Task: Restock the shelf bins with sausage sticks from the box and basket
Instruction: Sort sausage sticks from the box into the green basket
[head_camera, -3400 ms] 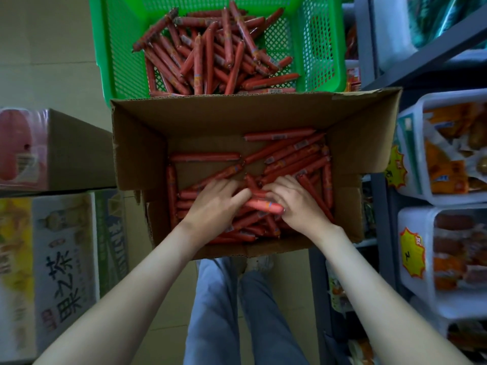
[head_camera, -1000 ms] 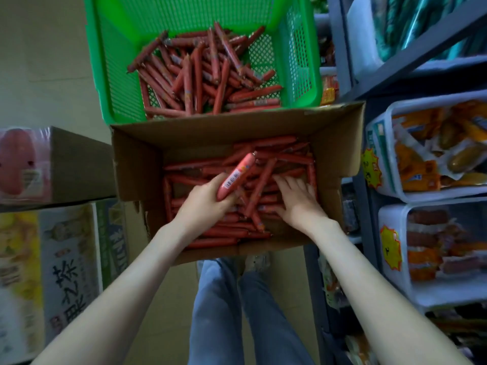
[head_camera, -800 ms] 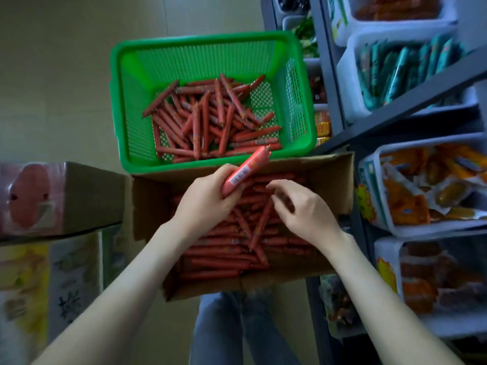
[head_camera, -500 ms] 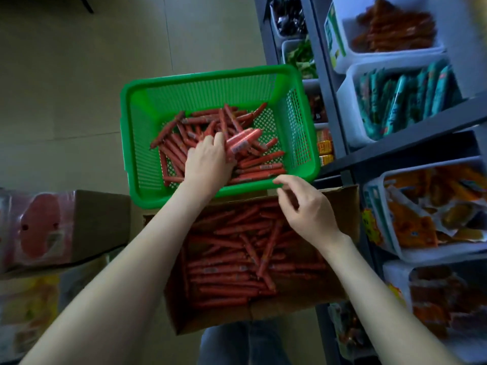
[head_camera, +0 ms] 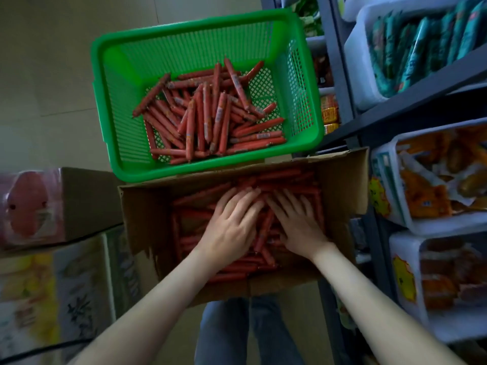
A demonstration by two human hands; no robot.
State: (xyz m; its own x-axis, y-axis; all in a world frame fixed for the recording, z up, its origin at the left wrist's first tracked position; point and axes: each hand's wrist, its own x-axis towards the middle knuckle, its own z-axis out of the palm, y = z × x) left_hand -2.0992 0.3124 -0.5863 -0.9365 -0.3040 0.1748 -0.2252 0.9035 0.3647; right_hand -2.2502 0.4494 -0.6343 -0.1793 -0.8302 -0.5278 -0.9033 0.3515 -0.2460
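A brown cardboard box (head_camera: 147, 214) in front of me holds several red sausage sticks (head_camera: 287, 180). My left hand (head_camera: 232, 227) and my right hand (head_camera: 297, 225) both lie inside it, side by side, fingers spread flat on the sticks and holding nothing. Just beyond the box stands a green plastic basket (head_camera: 118, 101) with a loose heap of several more sausage sticks (head_camera: 205, 119). The fingers are motion-blurred.
A dark metal shelf (head_camera: 411, 101) runs along the right, carrying white bins: green packets (head_camera: 421, 40), orange snacks (head_camera: 434, 180), reddish packs (head_camera: 442, 283). Cartons (head_camera: 52, 204) are stacked at the left. My legs in jeans (head_camera: 237, 330) are below the box.
My left hand carried a sausage stick from the box to the green basket, let it go there, and came back down into the box beside my right hand. The view shifted upward.
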